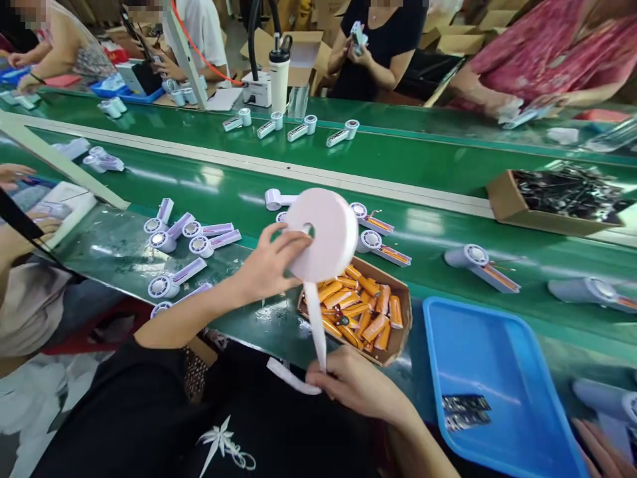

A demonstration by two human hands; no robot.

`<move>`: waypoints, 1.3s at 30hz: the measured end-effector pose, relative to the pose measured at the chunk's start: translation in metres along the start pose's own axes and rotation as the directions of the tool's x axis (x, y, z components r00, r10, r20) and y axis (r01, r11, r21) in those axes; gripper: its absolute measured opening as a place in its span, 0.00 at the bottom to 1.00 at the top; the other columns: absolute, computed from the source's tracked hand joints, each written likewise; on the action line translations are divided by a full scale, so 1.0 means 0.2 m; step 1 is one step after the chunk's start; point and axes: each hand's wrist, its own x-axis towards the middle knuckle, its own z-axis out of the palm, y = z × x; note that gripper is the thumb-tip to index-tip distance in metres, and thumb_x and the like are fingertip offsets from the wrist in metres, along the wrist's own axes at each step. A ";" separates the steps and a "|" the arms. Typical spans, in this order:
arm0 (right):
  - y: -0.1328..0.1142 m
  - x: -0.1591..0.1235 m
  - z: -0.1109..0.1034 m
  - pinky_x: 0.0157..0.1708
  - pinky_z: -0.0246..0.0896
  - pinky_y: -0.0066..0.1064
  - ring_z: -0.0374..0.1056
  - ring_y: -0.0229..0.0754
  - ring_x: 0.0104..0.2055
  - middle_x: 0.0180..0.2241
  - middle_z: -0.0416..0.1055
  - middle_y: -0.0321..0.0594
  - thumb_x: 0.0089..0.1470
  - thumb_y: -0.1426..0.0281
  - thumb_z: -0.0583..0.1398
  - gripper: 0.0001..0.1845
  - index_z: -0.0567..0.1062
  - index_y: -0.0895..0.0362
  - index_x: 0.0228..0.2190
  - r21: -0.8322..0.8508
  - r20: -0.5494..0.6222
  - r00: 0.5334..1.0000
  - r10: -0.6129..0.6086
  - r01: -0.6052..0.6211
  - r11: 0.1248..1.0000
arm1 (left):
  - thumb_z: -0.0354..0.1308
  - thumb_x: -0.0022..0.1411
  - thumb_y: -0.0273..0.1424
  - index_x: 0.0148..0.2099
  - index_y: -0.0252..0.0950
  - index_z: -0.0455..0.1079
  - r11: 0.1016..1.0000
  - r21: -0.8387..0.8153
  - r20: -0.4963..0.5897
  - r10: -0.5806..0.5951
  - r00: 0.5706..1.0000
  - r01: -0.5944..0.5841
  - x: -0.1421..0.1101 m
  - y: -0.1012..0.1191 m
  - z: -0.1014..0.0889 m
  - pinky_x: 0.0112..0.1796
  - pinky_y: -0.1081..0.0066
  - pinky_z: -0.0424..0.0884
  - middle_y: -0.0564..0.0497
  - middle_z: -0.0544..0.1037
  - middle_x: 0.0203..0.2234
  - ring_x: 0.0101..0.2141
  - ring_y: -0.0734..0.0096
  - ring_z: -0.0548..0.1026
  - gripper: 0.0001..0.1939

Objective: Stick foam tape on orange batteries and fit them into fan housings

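My left hand (279,255) grips a large white roll of tape (326,232), its thumb and fingers at the near side around the centre hole. A white strip (314,318) runs down from the roll to my right hand (348,382), which pinches it between thumb and fingers. The strip's loose end (286,375) curls out to the left of that hand. Behind the strip, a cardboard box (405,318) holds several orange-wrapped battery cells (375,325). The roll hides part of the belt and a purple fan body behind it.
Purple handheld fan bodies (164,285) lie left on the green conveyor (239,176); others with orange cells (478,259) lie right. A blue tray (497,372) holds black parts (465,411). A cardboard box of dark parts (512,206) stands far right. Co-workers sit opposite and at both sides.
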 end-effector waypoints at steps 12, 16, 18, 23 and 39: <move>0.30 0.05 -0.36 0.45 0.71 0.40 0.74 0.55 0.49 0.45 0.77 0.51 0.68 0.56 0.62 0.18 0.85 0.55 0.44 -0.356 -0.869 0.476 0.136 -0.792 0.496 | 0.71 0.57 0.28 0.66 0.39 0.66 0.992 -0.123 -0.056 -0.023 0.998 0.016 -0.21 -0.02 0.23 0.65 0.39 0.69 0.41 0.75 0.59 0.65 0.42 0.65 0.36; 0.33 0.02 -0.39 0.51 0.70 0.46 0.73 0.54 0.46 0.40 0.77 0.48 0.62 0.55 0.66 0.15 0.84 0.55 0.35 -0.340 -0.894 0.448 -0.022 -0.644 0.685 | 0.69 0.58 0.27 0.65 0.38 0.67 0.995 -0.098 -0.066 0.026 0.997 -0.033 -0.16 0.03 0.27 0.64 0.41 0.69 0.41 0.76 0.58 0.64 0.41 0.64 0.33; 0.32 -0.04 -0.40 0.51 0.71 0.47 0.75 0.53 0.46 0.41 0.80 0.47 0.59 0.54 0.68 0.16 0.82 0.54 0.34 -0.277 -0.926 0.359 -0.115 -0.440 0.854 | 0.67 0.60 0.26 0.64 0.37 0.68 0.995 -0.045 -0.095 0.081 0.992 -0.086 -0.15 0.03 0.26 0.64 0.41 0.67 0.41 0.77 0.57 0.63 0.42 0.64 0.30; 0.14 -0.14 -0.32 0.48 0.78 0.44 0.81 0.48 0.45 0.45 0.84 0.44 0.66 0.57 0.65 0.16 0.79 0.52 0.49 -0.084 -0.983 0.143 -0.112 0.192 0.978 | 0.64 0.64 0.22 0.63 0.38 0.73 0.977 0.107 -0.097 0.193 0.976 -0.182 -0.14 0.06 0.23 0.61 0.46 0.68 0.43 0.80 0.54 0.60 0.44 0.66 0.25; 0.04 0.03 -0.17 0.44 0.81 0.36 0.82 0.45 0.40 0.42 0.86 0.38 0.57 0.64 0.72 0.17 0.85 0.50 0.49 -0.016 -0.972 0.229 -0.049 0.144 0.989 | 0.63 0.71 0.24 0.68 0.45 0.72 0.917 0.321 -0.131 0.289 0.948 -0.235 -0.06 0.24 0.18 0.58 0.50 0.65 0.52 0.82 0.56 0.47 0.54 0.65 0.26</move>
